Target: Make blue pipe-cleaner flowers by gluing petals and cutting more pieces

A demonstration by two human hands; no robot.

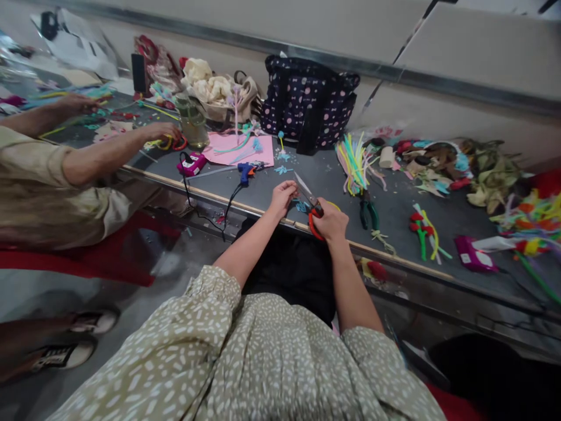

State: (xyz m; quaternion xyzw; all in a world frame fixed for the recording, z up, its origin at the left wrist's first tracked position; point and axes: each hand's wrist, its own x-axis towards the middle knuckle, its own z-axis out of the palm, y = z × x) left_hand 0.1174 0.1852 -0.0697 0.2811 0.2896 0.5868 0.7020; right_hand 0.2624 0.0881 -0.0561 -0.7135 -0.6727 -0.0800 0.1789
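My right hand (pixel 332 221) is closed around the orange-handled scissors (pixel 312 199), whose pointed blades angle up and left over the table edge. Just left of the blades, my left hand (pixel 284 197) has its fingertips pinched together; whatever is between them is too small to make out. On the dark table between my hands lie curled blue fuzzy pieces (pixel 301 206). Farther in are more blue bits (pixel 283 170) and a small blue-topped yellow stem (pixel 281 140). A blue glue gun (pixel 246 172) rests to the left, its black cord hanging over the edge.
A pink sheet (pixel 219 156) with fuzzy stems lies behind the glue gun. A dark dotted bag (pixel 309 102) stands at the back. To the right are a pipe cleaner bundle (pixel 354 164), green-handled pliers (pixel 369 211) and a magenta device (pixel 474 254). At left, a co-worker's hand (pixel 164 133) touches scissors.
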